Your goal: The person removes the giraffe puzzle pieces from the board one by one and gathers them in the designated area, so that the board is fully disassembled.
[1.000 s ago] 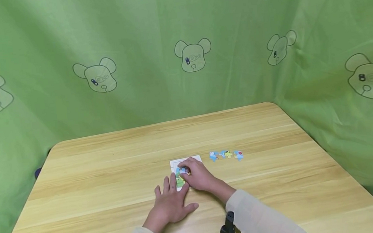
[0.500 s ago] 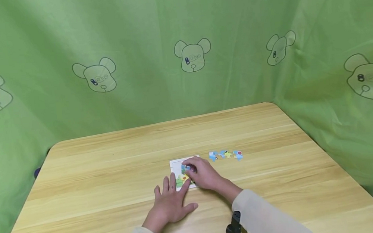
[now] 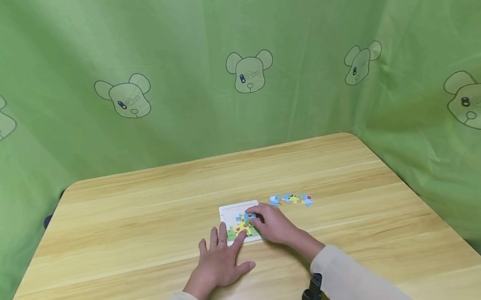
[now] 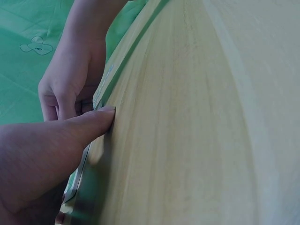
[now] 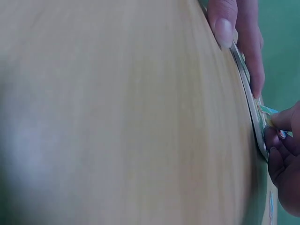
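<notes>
A white puzzle tray [image 3: 221, 211] lies flat in the middle of the table. Its near part carries joined puzzle pieces [image 3: 240, 228] in green and yellow with red spots; pale backing shows in the far part. My left hand [image 3: 217, 264] rests with fingers spread at the tray's near left, index fingertip on the joined pieces. At the tray's right side, my right hand [image 3: 276, 225] pinches a blue and green puzzle piece [image 5: 267, 109] between thumb and fingers. The piece is tilted in the right wrist view, and the fingers partly cover it.
Three loose puzzle pieces, two mainly blue [image 3: 275, 200] [image 3: 307, 199] and one with yellow [image 3: 293, 198], lie in a row right of the tray. The wooden table [image 3: 141, 208] has a green curtain [image 3: 190, 77] behind it and at its sides.
My right hand has slid rightward across the tray with the piece, from its left part to its right side, uncovering the joined pieces. My left hand has stayed in place.
</notes>
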The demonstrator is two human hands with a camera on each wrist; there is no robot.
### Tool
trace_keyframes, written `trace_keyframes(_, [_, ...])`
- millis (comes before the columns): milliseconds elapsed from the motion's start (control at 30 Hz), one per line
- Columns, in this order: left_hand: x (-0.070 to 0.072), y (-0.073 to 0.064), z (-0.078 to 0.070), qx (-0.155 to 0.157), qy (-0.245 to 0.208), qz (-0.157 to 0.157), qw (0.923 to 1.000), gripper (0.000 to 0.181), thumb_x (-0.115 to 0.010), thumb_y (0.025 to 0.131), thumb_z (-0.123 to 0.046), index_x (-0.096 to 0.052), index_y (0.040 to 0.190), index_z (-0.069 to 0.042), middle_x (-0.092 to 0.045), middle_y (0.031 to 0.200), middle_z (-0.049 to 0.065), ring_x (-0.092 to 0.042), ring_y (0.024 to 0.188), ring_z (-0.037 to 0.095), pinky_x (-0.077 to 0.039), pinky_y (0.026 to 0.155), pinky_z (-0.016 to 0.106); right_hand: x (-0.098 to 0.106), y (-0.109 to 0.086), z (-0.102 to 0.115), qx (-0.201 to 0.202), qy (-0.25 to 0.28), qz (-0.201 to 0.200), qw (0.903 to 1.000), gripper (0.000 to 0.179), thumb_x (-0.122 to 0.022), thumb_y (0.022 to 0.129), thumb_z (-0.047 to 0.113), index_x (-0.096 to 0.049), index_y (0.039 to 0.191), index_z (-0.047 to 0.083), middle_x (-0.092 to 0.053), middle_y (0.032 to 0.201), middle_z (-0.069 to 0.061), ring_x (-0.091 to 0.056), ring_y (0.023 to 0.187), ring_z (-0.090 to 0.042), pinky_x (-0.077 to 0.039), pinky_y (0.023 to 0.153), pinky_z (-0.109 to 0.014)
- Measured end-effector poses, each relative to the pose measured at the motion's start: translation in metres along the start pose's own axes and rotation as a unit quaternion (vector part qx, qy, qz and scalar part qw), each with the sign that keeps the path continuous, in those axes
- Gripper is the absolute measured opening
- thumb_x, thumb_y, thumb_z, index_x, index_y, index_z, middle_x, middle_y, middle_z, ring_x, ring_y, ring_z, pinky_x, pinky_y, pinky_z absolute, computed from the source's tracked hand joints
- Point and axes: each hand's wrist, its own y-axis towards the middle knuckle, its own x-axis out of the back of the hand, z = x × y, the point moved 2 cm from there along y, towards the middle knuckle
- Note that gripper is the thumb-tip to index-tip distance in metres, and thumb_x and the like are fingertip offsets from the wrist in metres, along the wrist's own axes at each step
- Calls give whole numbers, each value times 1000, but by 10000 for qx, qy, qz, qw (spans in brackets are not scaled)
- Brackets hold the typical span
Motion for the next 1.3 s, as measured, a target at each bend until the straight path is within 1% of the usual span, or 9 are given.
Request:
trace_keyframes(133, [0, 0, 0, -5, -3, -12, 10000, 76, -43, 86, -68, -27, 149, -30, -12, 154, 25, -15, 140, 46, -17, 104, 68, 4, -2, -3, -189, 78, -9, 9998, 26, -62, 90, 10, -66, 115, 8, -65, 111, -8, -60, 101, -21, -49, 89, -39])
trace_keyframes(300, [-1, 0, 0, -24, -6, -40, 10000, 76, -44, 86, -69, -28, 149, -30, -12, 154, 26, -15, 140, 46, -17, 103, 69, 8, -4, -9, -342, 93, -25, 9994, 22, -64, 89, 11, -66, 110, 10, -62, 91, 1, -54, 80, -12, -48, 74, -30])
trace_keyframes(367, [-2, 1, 0, -33, -14, -44, 10000, 76, -44, 85, -69, -28, 149, -30, -12, 154, 26, -15, 140, 46, -17, 103, 69, 10, -5, -11, -380, 64, -66, 9992, 21, -64, 88, 10, -66, 109, 10, -61, 88, 2, -52, 77, -11, -47, 72, -29])
trace_keyframes(600, [-3, 2, 3, 8, -7, -39, 10000, 76, -43, 86, -69, -27, 149, -30, -11, 155, 25, -14, 140, 46, -16, 104, 68, 19, -10, -20, -524, -56, -205, 9984, 23, -65, 88, 10, -66, 110, 10, -63, 96, -1, -54, 82, -12, -47, 75, -30])
trace_keyframes(833, [-2, 1, 3, -21, -77, -44, 10000, 76, -44, 86, -68, -27, 149, -30, -11, 155, 25, -14, 140, 46, -16, 104, 68, 24, -13, -29, -571, -109, -277, 9979, 22, -65, 88, 10, -67, 110, 10, -62, 95, -1, -51, 78, -12, -45, 70, -29])
trace_keyframes(967, [-2, 1, 2, -27, -109, -64, 9999, 75, -45, 86, -68, -28, 149, -30, -12, 154, 26, -14, 140, 47, -16, 104, 69, 25, -15, -35, -527, -129, -357, 9979, 23, -65, 87, 9, -68, 110, 8, -64, 102, -5, -52, 79, -12, -46, 70, -27])
trace_keyframes(1067, [-2, 1, 3, -18, -118, -76, 9999, 75, -44, 86, -68, -28, 149, -30, -12, 155, 25, -14, 140, 46, -16, 104, 68, 27, -16, -38, -479, -164, -455, 9977, 23, -65, 86, 7, -69, 109, 6, -64, 99, -6, -51, 77, -13, -46, 67, -26])
trace_keyframes(1200, [-3, 2, 3, -17, -109, -85, 9999, 76, -44, 86, -68, -28, 149, -30, -12, 155, 25, -13, 140, 47, -16, 104, 68, 30, -16, -42, -460, -236, -519, 9973, 24, -65, 86, 7, -69, 109, 5, -59, 87, -3, -46, 72, -13, -42, 61, -25])
trace_keyframes(1300, [-3, 2, 3, -29, -99, -99, 9999, 76, -43, 86, -69, -28, 149, -30, -12, 155, 25, -13, 140, 47, -16, 104, 68, 32, -16, -43, -434, -275, -554, 9971, 24, -66, 85, 7, -69, 109, 5, -57, 86, -4, -45, 71, -13, -40, 61, -24])
